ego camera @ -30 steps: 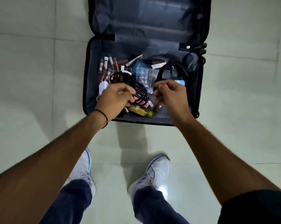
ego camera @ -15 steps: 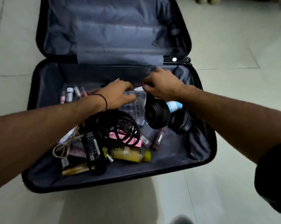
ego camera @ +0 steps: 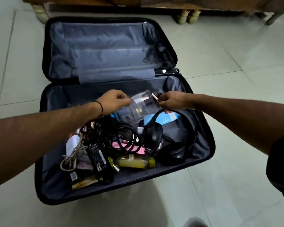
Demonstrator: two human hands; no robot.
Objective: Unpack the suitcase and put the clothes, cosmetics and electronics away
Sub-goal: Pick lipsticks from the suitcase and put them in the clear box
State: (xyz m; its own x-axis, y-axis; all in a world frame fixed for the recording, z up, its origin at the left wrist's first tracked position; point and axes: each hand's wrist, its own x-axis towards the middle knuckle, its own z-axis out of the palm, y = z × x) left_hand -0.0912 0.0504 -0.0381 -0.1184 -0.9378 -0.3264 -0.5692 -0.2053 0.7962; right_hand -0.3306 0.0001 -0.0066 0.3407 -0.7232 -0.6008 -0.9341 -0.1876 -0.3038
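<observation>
Clear organizer (ego camera: 138, 106), long axis tilted down-left, is pinched by both hands (ego camera: 116, 100) (ego camera: 171, 100).

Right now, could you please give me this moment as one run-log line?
stage: unpacking suitcase | left hand: holding clear organizer | right hand: holding small cosmetic tube | headphones, cables: inside
</observation>
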